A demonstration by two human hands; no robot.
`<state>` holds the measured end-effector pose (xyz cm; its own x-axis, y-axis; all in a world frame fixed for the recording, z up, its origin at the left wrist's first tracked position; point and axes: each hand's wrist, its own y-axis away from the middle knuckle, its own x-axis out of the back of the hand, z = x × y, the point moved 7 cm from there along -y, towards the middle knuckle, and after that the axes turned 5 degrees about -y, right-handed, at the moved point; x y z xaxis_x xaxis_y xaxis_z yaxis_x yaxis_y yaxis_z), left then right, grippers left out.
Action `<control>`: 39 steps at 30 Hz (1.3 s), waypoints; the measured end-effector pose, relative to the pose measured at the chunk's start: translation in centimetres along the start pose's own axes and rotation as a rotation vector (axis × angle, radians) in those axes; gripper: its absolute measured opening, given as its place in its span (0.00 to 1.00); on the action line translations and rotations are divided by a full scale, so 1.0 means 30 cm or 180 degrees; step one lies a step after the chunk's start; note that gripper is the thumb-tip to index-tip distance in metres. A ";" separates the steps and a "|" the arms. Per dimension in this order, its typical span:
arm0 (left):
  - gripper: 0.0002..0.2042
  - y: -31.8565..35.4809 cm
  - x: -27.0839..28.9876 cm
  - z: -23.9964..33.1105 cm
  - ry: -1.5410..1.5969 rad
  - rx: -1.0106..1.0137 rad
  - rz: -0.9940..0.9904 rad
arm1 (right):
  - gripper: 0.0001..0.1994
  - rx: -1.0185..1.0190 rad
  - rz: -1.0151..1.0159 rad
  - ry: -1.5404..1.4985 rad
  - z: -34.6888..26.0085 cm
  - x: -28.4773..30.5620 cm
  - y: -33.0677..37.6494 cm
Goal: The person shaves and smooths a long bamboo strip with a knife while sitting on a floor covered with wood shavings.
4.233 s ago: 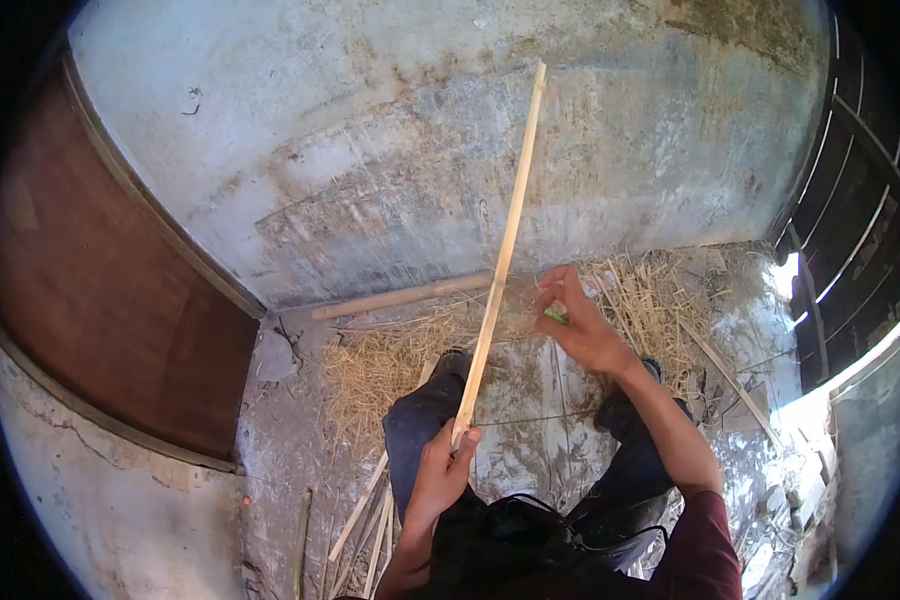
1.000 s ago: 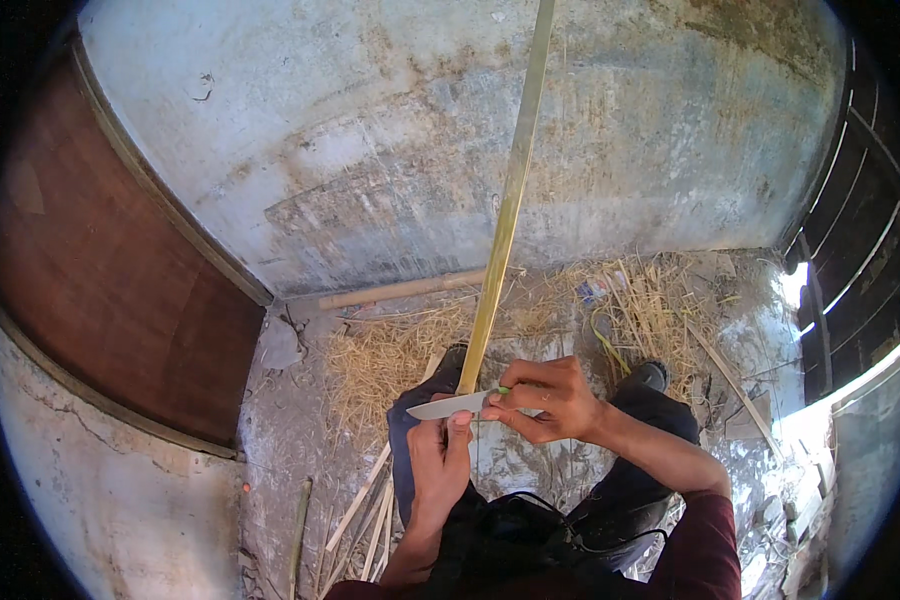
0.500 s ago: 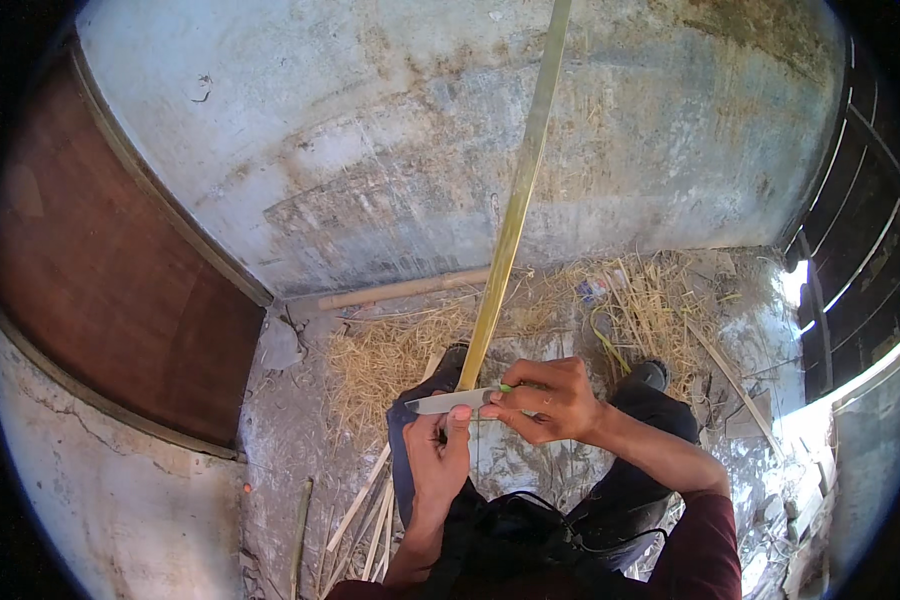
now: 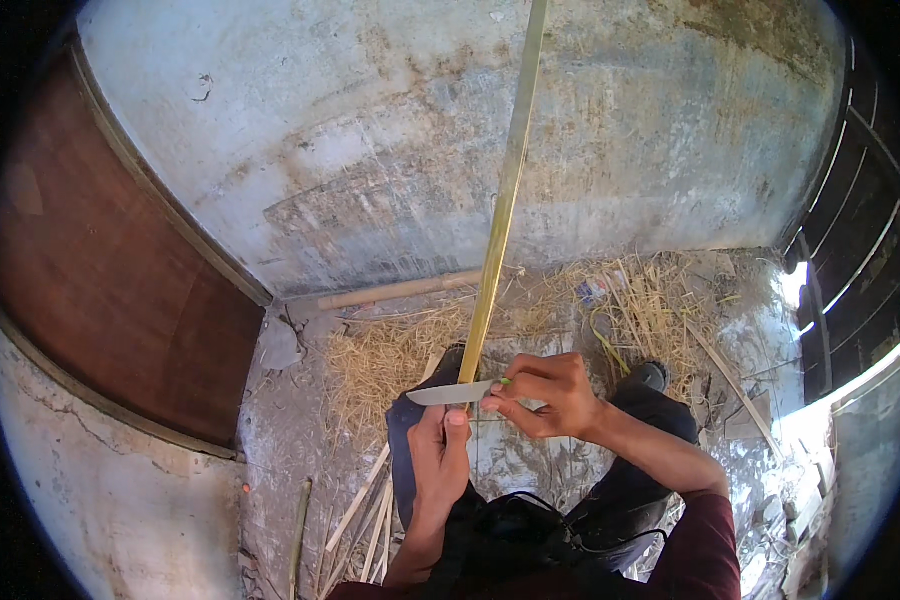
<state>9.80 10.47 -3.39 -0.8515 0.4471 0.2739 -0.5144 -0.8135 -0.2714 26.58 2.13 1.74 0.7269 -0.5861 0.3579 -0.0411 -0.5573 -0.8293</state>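
**Knife blade set crosswise against a long bamboo strip**

A long, pale yellow-green bamboo strip (image 4: 500, 215) is held nearly upright in front of a seated person, its long axis running from the lap steeply up and slightly to the right until it leaves the top of the view, with a weathered concrete wall (image 4: 370, 150) behind it. The strip's lower end is gripped by the left hand (image 4: 440, 455), whose fingers are closed around it, thumb pointing up. A knife (image 4: 450, 393) is laid across the strip near that end, its grey blade lying almost level and pointing to the person's left. The knife's handle end is clasped in the right hand (image 4: 550, 395), fingers curled tight, a green handle tip just showing. The two hands are seen close together, just apart, above dark trousers (image 4: 650, 420). Dry straw (image 4: 390, 355) is scattered over the floor by the wall, a wooden pole (image 4: 400, 292) lies along the wall's foot, and thin split slats (image 4: 365, 510) are seen beside the left leg.
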 end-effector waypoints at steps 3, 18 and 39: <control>0.24 -0.002 -0.007 0.015 -0.0381 -0.0053 -0.0111 | 0.10 -0.0124 0.0026 -0.0036 0.014 0.002 0.008; 0.19 -0.011 -0.007 0.045 -0.0843 -0.0036 -0.0017 | 0.07 -0.0061 0.0024 0.0175 -0.004 0.006 -0.021; 0.14 0.066 -0.008 0.018 -0.0940 0.0208 -0.0378 | 0.08 -0.0376 0.1083 0.0510 0.146 0.217 -0.087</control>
<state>9.04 8.55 -3.49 -0.7147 0.4208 0.5587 -0.5926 -0.7886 -0.1642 34.41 2.33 4.34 0.5423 -0.8283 0.1411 -0.3467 -0.3736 -0.8603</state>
